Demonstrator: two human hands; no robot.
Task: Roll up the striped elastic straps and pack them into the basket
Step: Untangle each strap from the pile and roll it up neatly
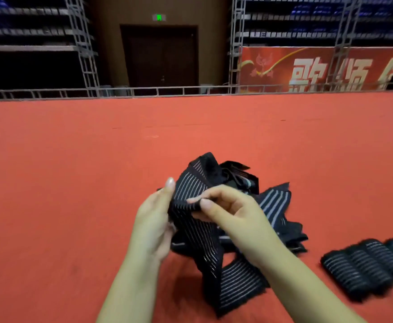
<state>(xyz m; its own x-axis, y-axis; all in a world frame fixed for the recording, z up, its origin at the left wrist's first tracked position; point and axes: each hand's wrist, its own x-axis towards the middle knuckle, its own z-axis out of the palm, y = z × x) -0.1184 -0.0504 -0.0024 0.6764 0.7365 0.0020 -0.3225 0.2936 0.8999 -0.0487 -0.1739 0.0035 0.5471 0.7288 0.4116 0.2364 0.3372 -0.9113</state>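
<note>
Your two bare hands meet just below the centre of the view, over a red carpeted floor (74, 171). Your left hand (153, 220) cups the left edge of a black striped elastic strap (191, 190); its thumb stands up along that edge, the palm side faces the strap, and the other fingers curl behind the fabric, mostly hidden. Your right hand (232, 210) comes in from 4 o'clock, and its thumb and forefinger pinch a fold of the same strap at its middle, the remaining fingers curled under.

The strap rises toward 12 o'clock above your hands, and its long tail (232, 280) drops toward 6 o'clock, twisting and touching the floor between your forearms.

Just behind your hands, toward 1 and 3 o'clock, a loose heap of more striped straps (277, 206) lies on the floor.

At 4 o'clock, near the right edge, a row of rolled straps (368, 264) lies side by side on the floor, touching one another, apart from the heap.

Far off at 12 o'clock stands a dark double door (160, 57) with a green exit sign (159, 17) above it. At 2 o'clock hangs a red banner (319, 68) with white characters.
</note>
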